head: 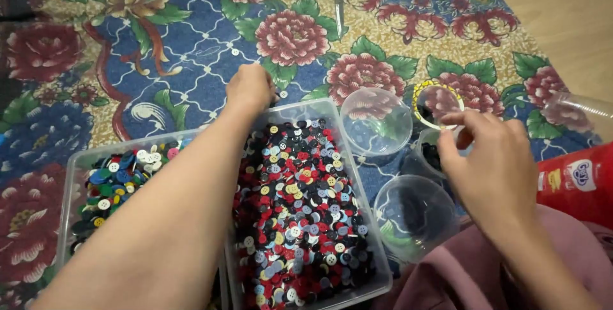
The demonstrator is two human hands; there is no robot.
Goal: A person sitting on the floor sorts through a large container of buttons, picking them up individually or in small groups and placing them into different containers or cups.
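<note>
Flanking the hands (250, 86): button tray (367, 233); red package (578, 182) rightward.

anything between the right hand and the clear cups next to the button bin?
Nothing visible. The right hand hovers directly over the clear cups, with open space between. The button bin sits off to its left, under the left hand.

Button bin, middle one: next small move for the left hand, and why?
Probably draw the left hand back from the far rim into the mixed-button bin to pinch a button. It rests at the bin's edge, while the right hand hovers over the clear cups, one already holding dark buttons.
</note>
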